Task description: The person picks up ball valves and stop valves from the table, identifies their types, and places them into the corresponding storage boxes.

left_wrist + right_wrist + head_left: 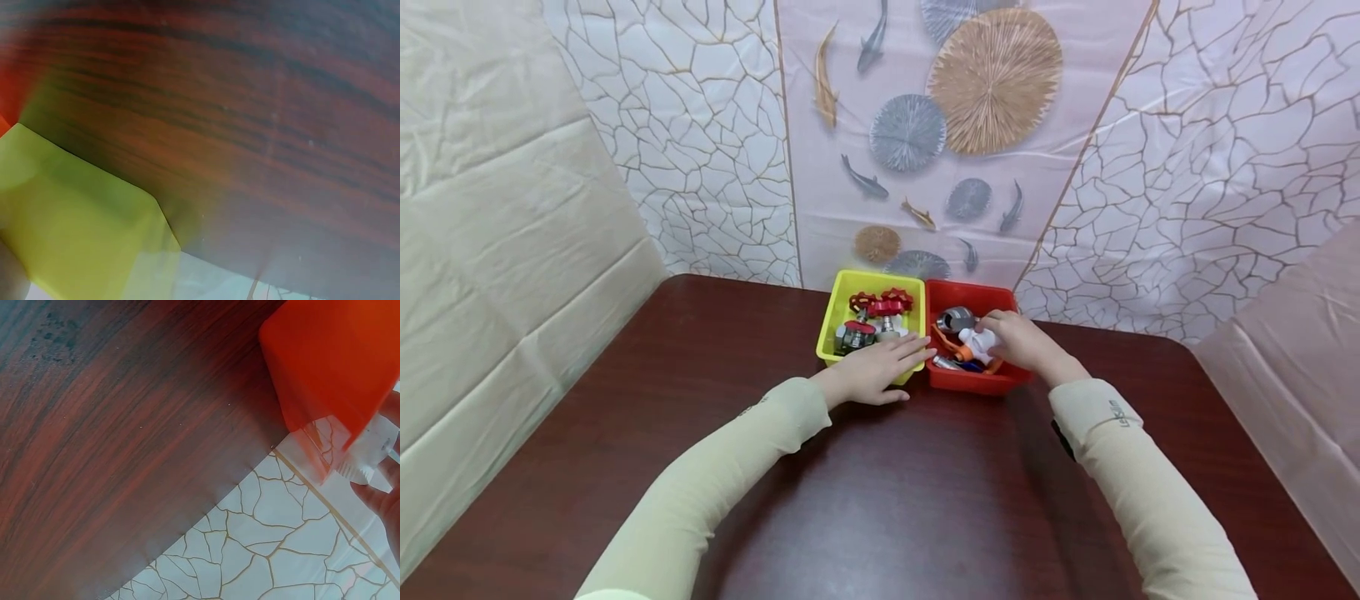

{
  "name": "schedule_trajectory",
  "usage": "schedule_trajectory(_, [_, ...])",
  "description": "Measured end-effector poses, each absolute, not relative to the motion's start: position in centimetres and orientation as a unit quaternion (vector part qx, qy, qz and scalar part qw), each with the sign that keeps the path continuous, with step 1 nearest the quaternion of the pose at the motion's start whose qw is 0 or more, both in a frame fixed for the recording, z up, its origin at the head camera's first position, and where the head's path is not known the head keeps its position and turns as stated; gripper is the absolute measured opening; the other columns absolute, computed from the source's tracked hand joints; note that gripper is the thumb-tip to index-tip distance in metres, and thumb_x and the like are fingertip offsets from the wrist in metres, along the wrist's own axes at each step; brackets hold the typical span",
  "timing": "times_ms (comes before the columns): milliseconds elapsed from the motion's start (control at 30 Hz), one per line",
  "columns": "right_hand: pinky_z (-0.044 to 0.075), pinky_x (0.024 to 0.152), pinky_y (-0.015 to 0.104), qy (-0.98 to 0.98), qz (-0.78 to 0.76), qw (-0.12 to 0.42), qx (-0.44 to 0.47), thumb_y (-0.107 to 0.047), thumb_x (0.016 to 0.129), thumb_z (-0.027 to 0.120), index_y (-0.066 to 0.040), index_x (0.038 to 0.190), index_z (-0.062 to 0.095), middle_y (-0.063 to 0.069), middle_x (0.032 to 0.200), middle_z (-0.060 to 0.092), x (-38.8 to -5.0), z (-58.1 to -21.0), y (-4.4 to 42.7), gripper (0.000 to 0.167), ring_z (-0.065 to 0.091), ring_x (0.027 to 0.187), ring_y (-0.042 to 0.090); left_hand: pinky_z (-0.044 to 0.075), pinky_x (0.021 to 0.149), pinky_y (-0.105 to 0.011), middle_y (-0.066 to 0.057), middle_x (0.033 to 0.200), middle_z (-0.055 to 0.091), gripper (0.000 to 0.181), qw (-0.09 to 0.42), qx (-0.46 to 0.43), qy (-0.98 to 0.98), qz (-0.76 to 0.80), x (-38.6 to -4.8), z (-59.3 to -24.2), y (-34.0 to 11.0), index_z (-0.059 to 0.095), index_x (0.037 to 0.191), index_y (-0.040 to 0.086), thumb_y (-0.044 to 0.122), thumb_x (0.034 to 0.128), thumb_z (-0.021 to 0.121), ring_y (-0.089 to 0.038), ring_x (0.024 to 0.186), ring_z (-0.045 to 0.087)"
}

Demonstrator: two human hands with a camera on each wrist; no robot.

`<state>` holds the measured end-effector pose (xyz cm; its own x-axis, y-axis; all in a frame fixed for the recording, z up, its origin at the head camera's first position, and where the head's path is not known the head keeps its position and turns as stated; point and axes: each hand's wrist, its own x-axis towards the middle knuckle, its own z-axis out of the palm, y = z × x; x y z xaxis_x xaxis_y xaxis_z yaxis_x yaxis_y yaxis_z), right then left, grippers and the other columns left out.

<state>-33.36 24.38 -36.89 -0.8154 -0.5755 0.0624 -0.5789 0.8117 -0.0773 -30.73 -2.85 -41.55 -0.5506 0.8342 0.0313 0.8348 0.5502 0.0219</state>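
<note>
My left hand (877,369) lies over the near right edge of a yellow bin (825,337), its fingers straight. Inside that bin are red-handled valves (886,307) and a dark metal valve with a red top (857,333). Over the adjoining red bin (977,382), my right hand (1024,342) pinches a white plastic fitting (976,343). The same white fitting (369,450) shows between fingertips at the right edge of the right wrist view. Around it in the red bin lie a grey metal fitting (956,319), an orange part (951,345) and a silver cylindrical piece (946,363).
Both bins stand side by side at the back of a dark red-brown wooden table (880,500). Patterned cloth (715,142) hangs right behind the table's far edge. Pale cloth walls (490,275) flank the left and right sides.
</note>
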Motion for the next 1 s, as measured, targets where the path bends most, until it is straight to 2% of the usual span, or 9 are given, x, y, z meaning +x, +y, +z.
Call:
schedule_trajectory(533, [0.043, 0.094, 0.055, -0.952, 0.033, 0.029, 0.302, -0.005, 0.08, 0.072, -0.004, 0.109, 0.064, 0.018, 0.114, 0.061, -32.5, -36.4, 24.3, 0.03, 0.052, 0.11, 0.035, 0.018, 0.118, -0.042, -0.007, 0.157, 0.022, 0.076, 0.006, -0.473, -0.88, -0.035, -30.9, -41.1, -3.1, 0.021, 0.151, 0.016, 0.042, 0.0907, 0.058, -0.025, 0.146, 0.015])
schedule_trajectory(833, [0.046, 0.092, 0.051, -0.939, 0.046, 0.055, 0.337, -0.001, 0.079, 0.071, -0.001, 0.105, 0.065, 0.017, 0.108, 0.063, -32.2, -36.4, 24.3, 0.026, 0.055, 0.105, 0.034, 0.021, 0.116, -0.045, -0.01, 0.154, 0.028, 0.068, 0.019, -0.467, -0.884, -0.018, -30.7, -40.5, -2.7, 0.029, 0.149, 0.013, 0.04, 0.0924, 0.057, -0.028, 0.145, 0.019])
schedule_trajectory(1000, [0.048, 0.091, 0.048, -0.931, 0.056, 0.062, 0.356, 0.002, 0.077, 0.072, 0.001, 0.103, 0.066, 0.018, 0.106, 0.062, -32.0, -36.5, 24.4, 0.027, 0.056, 0.103, 0.033, 0.026, 0.115, -0.043, -0.011, 0.149, 0.038, 0.058, 0.049, -0.47, -0.881, -0.008, -30.6, -40.4, -2.9, 0.039, 0.144, 0.011, 0.035, 0.0933, 0.056, -0.028, 0.142, 0.028])
